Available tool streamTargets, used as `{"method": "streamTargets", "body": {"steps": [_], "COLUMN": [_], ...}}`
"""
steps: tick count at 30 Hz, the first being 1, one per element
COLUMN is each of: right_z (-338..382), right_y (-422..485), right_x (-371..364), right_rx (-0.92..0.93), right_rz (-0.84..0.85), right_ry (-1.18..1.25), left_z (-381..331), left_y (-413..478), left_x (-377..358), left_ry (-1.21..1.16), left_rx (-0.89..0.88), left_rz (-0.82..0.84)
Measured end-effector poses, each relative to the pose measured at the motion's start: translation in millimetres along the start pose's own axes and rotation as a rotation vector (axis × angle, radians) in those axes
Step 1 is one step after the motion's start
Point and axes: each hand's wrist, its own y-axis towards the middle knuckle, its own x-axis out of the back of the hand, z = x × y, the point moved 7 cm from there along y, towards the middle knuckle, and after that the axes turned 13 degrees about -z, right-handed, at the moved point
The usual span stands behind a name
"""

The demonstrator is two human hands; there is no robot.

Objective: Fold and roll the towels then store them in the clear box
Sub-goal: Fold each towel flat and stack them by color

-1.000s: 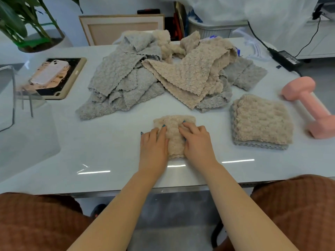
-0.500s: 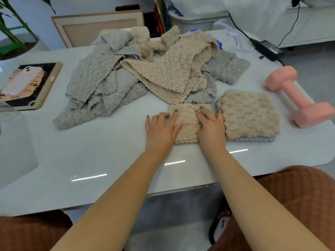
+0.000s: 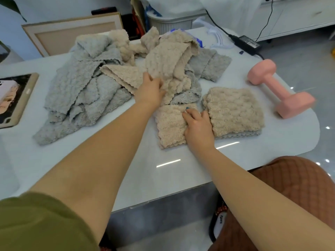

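Observation:
A small folded beige towel point(image 3: 169, 124) lies on the white table point(image 3: 126, 169), and my right hand point(image 3: 197, 126) presses flat on its right side. Just to its right sits a stack of folded towels point(image 3: 233, 109), beige on top of grey. Behind them spreads a loose heap of grey towels point(image 3: 81, 87) and beige towels point(image 3: 168, 64). My left hand point(image 3: 151, 89) reaches into the heap and pinches a loose beige towel. The clear box is out of view.
A pink dumbbell point(image 3: 279, 89) lies at the right edge of the table. A tablet in a tan case point(image 3: 16, 100) sits at the left edge. A black power adapter point(image 3: 246, 42) and its cable lie at the back right, a wooden frame point(image 3: 72, 31) behind the table.
Both hands slid the small folded towel to the right, next to the stack. My left hand then left it and reached forward into the beige heap.

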Motion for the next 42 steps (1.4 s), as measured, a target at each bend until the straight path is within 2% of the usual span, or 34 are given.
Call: {"method": "streamTargets", "body": {"steps": [2,5,8,11,17,20,23,26,29,32,34,37,40,42], "right_z": [-0.5,-0.2,-1.4,-1.2,2.6,13.7,42.4,63.2,77.4,104.2,119.5,128.4,129.9,139.0], "right_y": [0.4,-0.6,0.5,1.9,-2.2,-17.5,-43.6,-47.8,-28.6,-11.0,-12.4,-24.1,-45.3,-56.2], "right_x": [-0.2,0.1,0.5,0.4,4.0,17.8,22.8,15.6,10.8,19.9,26.0,20.6,2.4,-4.0], "right_rx": [-0.009,0.012,0.035,0.025,0.053,-0.02,-0.086,-0.14,-0.215,-0.215,-0.208,-0.189,-0.116,-0.009], "right_rz": [0.007,-0.014,-0.018,-0.002,-0.001,-0.06,-0.074,0.124,0.333,0.334,0.335,0.37,0.493,0.553], "right_ry": [-0.002,-0.014,-0.021,-0.009,-0.073,-0.164,-0.131,-0.098,0.05,0.394,0.53,0.582,0.511,0.509], "left_z": [6.9,17.5,53.2,99.6,166.1,176.3,186.1,192.0,198.0,208.9,215.9,222.0,226.6,232.2], "left_y": [-2.5,-29.2,-76.1,-127.7,-213.6,-236.2,-245.4,-247.5,-249.8,-253.0,-256.1,-260.9,-269.4,-277.4], "left_x": [-1.4,10.2,32.7,56.7,80.5,86.3,88.3,91.3,93.4,103.5,117.0,130.4,135.7,140.7], "left_ry": [-0.132,-0.518,-0.924,-1.112,-0.903,-0.774,-0.643,-0.548,-0.618,-0.688,-0.695,-0.687,-0.509,-0.427], "left_rx": [0.092,0.148,0.421,0.567,0.602,0.539,0.49,0.424,0.464,0.552,0.565,0.561,0.492,0.488], "left_rz": [-0.052,-0.238,-0.374,-0.456,-0.363,-0.285,-0.278,-0.332,-0.332,-0.362,-0.407,-0.336,-0.215,-0.243]}}
